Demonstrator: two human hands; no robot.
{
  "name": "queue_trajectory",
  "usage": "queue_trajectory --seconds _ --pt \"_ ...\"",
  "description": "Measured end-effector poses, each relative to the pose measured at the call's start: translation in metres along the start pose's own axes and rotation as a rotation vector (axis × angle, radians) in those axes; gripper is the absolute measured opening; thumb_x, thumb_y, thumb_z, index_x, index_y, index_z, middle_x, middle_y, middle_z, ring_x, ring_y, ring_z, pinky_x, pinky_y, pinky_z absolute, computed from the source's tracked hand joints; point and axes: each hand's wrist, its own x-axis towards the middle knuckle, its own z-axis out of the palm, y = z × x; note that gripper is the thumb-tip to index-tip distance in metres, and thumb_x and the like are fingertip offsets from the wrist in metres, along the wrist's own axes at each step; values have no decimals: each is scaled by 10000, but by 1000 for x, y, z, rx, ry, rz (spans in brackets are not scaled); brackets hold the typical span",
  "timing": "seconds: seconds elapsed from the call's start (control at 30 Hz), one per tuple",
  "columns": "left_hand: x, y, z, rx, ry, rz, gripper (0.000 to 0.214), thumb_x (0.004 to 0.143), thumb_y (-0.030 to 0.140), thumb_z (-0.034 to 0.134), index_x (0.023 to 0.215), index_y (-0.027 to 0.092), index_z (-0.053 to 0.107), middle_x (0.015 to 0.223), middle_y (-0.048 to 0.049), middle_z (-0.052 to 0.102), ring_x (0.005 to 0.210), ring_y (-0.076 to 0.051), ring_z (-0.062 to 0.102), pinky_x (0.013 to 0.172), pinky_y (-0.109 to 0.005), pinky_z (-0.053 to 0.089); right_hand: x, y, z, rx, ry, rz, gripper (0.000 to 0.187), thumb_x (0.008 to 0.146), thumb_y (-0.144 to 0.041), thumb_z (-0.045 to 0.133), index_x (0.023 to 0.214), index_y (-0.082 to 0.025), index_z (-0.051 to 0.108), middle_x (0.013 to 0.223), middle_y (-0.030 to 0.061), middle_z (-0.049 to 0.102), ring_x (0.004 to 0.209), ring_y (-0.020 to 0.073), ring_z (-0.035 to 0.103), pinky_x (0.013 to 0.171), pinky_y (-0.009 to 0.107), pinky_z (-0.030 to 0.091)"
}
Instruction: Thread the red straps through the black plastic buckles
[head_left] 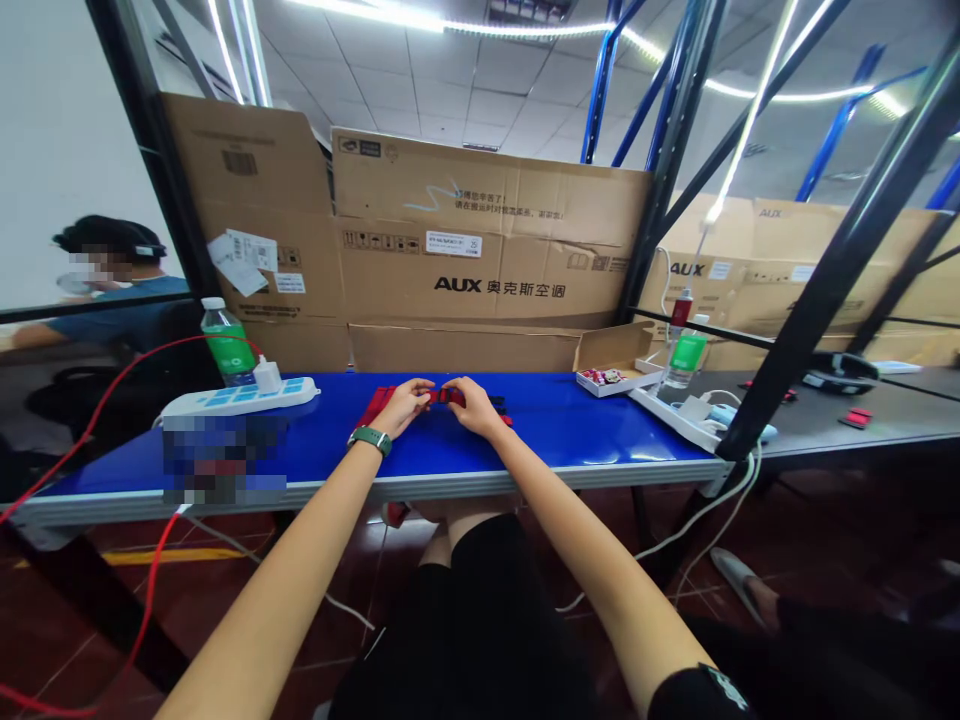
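in the head view, a small red piece (444, 396) is held between both hands just above the middle of the blue table (585, 440), towards its far edge. the left hand (403, 405) is pinched narrowly on the piece's left end, and the right hand (471, 403) is pinched on its right end in the same way; the fingertips of the two hands are almost touching. the piece is too small here to be identified surely, though it may be a strap or a clip. a green watch (370, 438) is worn on the left wrist.

on the table under the left hand, more red pieces (373, 408) are laid flat, and a few black bits (499, 408) are seen just beside the right wrist.

at the table's left end a white power strip (240, 398) is laid, with a green bottle (227, 345) stood upright behind it. a red cable (112, 395) is looped past that end and down to the floor. at the table's right end a small cardboard box (619, 375) is set (open, with small red and white items inside), near a second green bottle (686, 355). behind the table's far edge, large cardboard boxes (487, 250) are stacked. beyond the table's left end a seated person (120, 300) is seen.
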Motion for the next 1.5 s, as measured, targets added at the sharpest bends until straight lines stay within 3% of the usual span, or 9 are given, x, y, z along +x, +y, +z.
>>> queue_trajectory --seconds 0.27,0.7,0.8,0.93,1.13,1.2,1.3,1.37,1.5 --pt "-1 0 2 49 17 5 366 614 102 690 979 133 670 788 -7 635 624 -99 569 601 -219 442 -2 -12 -5 -136 -16 45 283 867 -369 741 1087 -213 655 1038 67 681 988 207 631 906 308 465" --pt "1 -2 -2 177 69 30 302 584 115 637 881 146 680 724 -9 622 583 -118 533 575 -242 418 -4 -13 -5 -225 -97 55 291 834 -334 755 1086 -204 688 1035 69 718 959 209 664 874 296 481" --pt "1 0 -1 353 82 33 222 621 132 586 817 162 686 630 5 588 527 -134 505 579 -260 416 -6 -12 -4 -223 -157 18 312 891 -364 714 1157 -206 681 1135 93 709 1036 222 664 917 313 480" --pt "-3 2 -1 740 150 211 150 658 118 573 710 192 692 670 -42 659 676 -201 600 710 -292 446 -6 -9 -7 -177 -247 -20 290 954 -350 632 1212 -224 675 1103 80 736 1027 213 683 908 297 485" --pt "-11 1 0 1077 288 89 114 603 129 671 681 210 691 684 -111 678 851 -321 673 802 -360 436 -5 14 -29 -281 187 406 350 932 -84 465 1210 -192 648 935 79 752 922 224 690 841 299 477" --pt "-15 5 2 1183 333 93 85 610 139 681 678 189 684 744 -149 682 912 -362 663 820 -387 431 -8 24 -36 -331 226 465 395 868 -16 461 1161 -180 668 946 91 743 941 233 667 845 308 466" --pt "-22 15 10 1260 368 313 83 660 137 653 723 171 694 905 -180 678 993 -371 615 867 -417 412 -12 32 -38 -343 169 427 365 896 -45 453 1093 -209 712 1040 93 731 982 236 626 874 335 451" --pt "-28 22 18 1238 223 482 160 700 111 603 789 185 714 963 -151 673 995 -331 593 895 -414 398 -13 30 -34 -343 61 340 298 939 -137 498 1091 -245 731 1107 82 723 1043 251 591 900 368 433" --pt "-36 28 33 1158 -360 656 241 788 113 549 865 231 745 977 -87 691 952 -266 582 908 -380 387 -12 15 -24 -421 -200 138 161 913 -272 642 1020 -277 762 1109 73 737 1151 310 511 954 468 374"
